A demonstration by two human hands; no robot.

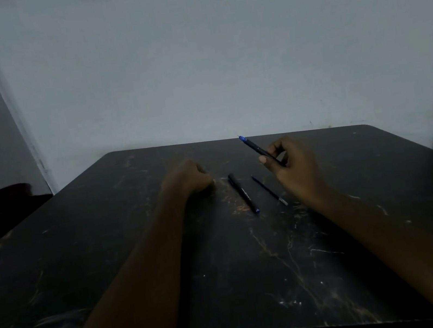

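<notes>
While raised clear of the table [110, 253], right hand [295, 170]: grasping the black pen piece between thumb and curled fingers, right of centre, toward the far side.
Black pen piece [257, 149]: slanted up and to the far left out of that grasp; blue end with a fine tip at the top; lower end hidden behind the fingers.
Left hand [187, 178]: clenched, resting on the table left of centre; nothing seen inside the fist.
Black tube [243, 192]: lying flat between the hands, just right of the left fist, apart from it; running far-left to near-right, blue end nearest.
Thin refill [269, 190]: lying flat just right of the tube, roughly parallel, not touching it; pale metal end nearest, close by the right wrist.
Table: dark, scratched, streaked with pale marks.
Wall [191, 53]: pale, plain, beyond the far edge.
</notes>
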